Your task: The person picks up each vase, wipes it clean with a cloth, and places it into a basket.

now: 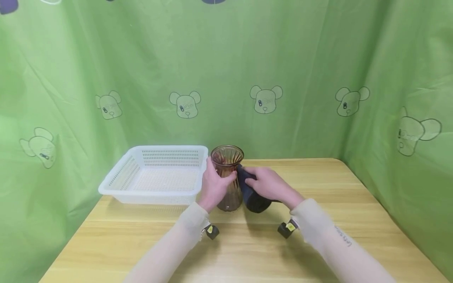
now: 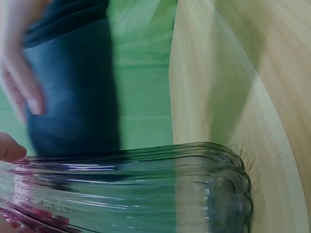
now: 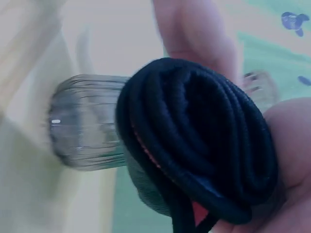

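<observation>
A ribbed, see-through glass vase [image 1: 231,198] with a pinkish-brown tint and a flared rim stands upright on the table. My left hand [image 1: 216,185] grips it from the left just below the rim, thumb across the front. In my right hand [image 1: 269,184] is a dark navy rolled cloth [image 1: 257,201], tilted, with its top end against the vase's right side. The right wrist view looks onto the end of the roll [image 3: 194,141], its layers wound in folds with a bit of red showing. Behind it, the vase's base [image 3: 68,121] shows.
A white plastic basket [image 1: 118,192] with slotted sides sits left of the vase, close beside my left hand. The wooden table [image 1: 247,251] ends at a rounded back right corner. A green curtain [image 1: 226,59] with bear-head prints hangs behind and on both sides.
</observation>
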### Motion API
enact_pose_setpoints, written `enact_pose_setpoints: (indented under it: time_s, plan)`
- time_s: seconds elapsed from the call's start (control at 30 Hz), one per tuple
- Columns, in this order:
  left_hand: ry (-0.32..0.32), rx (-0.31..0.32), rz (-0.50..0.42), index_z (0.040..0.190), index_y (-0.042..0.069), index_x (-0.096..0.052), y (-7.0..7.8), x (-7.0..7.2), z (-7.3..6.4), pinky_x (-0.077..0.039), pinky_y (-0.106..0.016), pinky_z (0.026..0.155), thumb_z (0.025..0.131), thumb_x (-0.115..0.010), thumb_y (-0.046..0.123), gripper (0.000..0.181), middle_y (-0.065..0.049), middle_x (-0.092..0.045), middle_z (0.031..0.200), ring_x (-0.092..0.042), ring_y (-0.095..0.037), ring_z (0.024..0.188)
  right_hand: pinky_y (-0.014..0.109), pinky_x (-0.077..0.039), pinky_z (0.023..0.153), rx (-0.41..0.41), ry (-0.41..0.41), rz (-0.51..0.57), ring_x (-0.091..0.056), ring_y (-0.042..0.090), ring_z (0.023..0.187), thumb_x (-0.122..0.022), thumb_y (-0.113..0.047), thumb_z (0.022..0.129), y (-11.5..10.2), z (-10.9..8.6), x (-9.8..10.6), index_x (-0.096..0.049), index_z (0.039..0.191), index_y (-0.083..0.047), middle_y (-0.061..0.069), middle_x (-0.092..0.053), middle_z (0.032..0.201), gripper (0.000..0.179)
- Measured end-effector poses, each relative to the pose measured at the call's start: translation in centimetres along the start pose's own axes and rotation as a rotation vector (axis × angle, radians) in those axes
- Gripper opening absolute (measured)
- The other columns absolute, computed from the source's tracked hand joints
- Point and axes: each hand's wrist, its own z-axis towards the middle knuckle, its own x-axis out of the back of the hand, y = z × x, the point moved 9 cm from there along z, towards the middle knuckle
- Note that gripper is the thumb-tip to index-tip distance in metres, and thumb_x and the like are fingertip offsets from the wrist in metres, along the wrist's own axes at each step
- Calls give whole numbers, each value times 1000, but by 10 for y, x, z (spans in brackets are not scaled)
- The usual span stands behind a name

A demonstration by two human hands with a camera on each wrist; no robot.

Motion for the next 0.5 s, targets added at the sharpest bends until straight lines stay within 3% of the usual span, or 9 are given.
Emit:
enact_pose_setpoints:
  time_s: [0.13, 0.23, 0.37, 0.5]
  plan:
    - [3, -49, -4, 138, 13, -45, 3, 1, 1, -49, -39, 108, 77, -82, 25, 73, -5, -59, 129, -58, -21, 121, 42, -57, 81, 15, 57, 3, -67, 25, 96, -58, -21, 101, -11, 1, 18, -53, 144, -5, 23, -61, 136, 46]
    - [-2, -49, -10, 139, 14, -47, 3, 0, 2, -49, -39, 107, 76, -83, 24, 73, -3, -60, 129, -59, -20, 121, 41, -58, 80, 23, 49, 2, -67, 26, 97, -58, -18, 101, -11, 3, 16, -53, 144, -3, 25, -60, 136, 46]
    - [-18, -14, 0, 145, 18, -41, 1, -1, 1, -49, -42, 108, 75, -82, 26, 81, -3, -60, 134, -58, -21, 124, 40, -58, 78, 32, 3, -37, -68, 25, 92, -58, -14, 101, 0, 7, -2, -54, 144, -3, 26, -65, 129, 44]
    - [-34, 19, -1, 152, 18, -31, 0, -2, -1, -46, -45, 111, 77, -80, 28, 90, -6, -57, 140, -56, -23, 129, 46, -57, 91, 13, -78, -53, -67, 27, 102, -59, -12, 99, 16, 9, -28, -54, 143, -2, 25, -64, 130, 45]
